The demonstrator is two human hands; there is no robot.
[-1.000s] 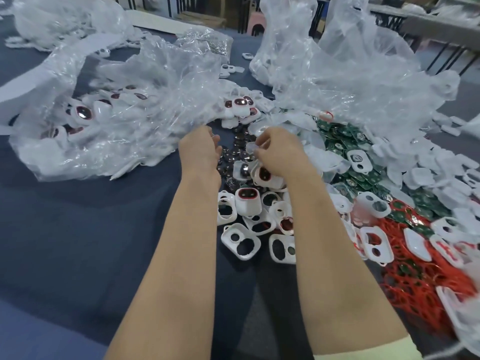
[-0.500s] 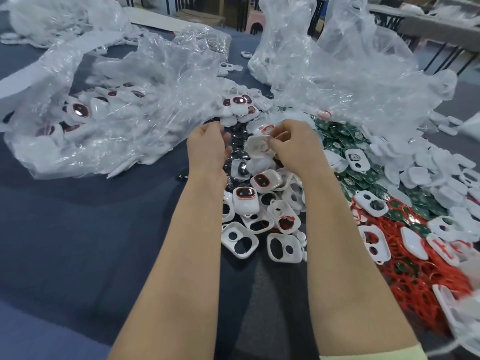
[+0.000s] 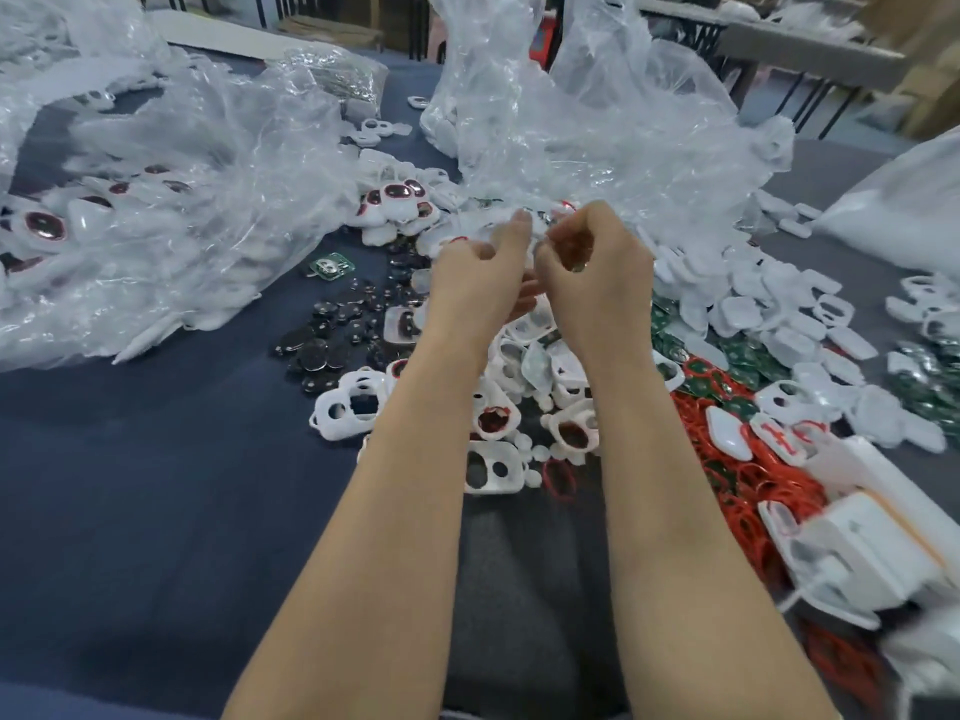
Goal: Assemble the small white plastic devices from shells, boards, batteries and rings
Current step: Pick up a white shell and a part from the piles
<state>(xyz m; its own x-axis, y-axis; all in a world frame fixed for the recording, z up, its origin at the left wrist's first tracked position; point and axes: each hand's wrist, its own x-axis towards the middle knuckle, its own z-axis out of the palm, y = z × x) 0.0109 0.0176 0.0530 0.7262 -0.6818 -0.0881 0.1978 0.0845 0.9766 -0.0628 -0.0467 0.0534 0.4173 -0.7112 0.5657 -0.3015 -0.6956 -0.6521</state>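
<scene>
Dark blue cloth table [image 3: 156, 485], plastic bag [image 3: 182, 226] of finished units left. Left hand [image 3: 475, 283] and right hand [image 3: 597, 283], fingers curled, pinch what looks like 1 white shell [image 3: 539, 235], blurred. Slip risk: it drops into the shell pile [image 3: 558, 376] below and gets lost; red rings [image 3: 737, 475] right.

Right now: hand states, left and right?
Left hand: pinching the small part.
Right hand: curled round the same small part, too blurred to identify.

No text, label, brand or number is legible on anything here.
</scene>
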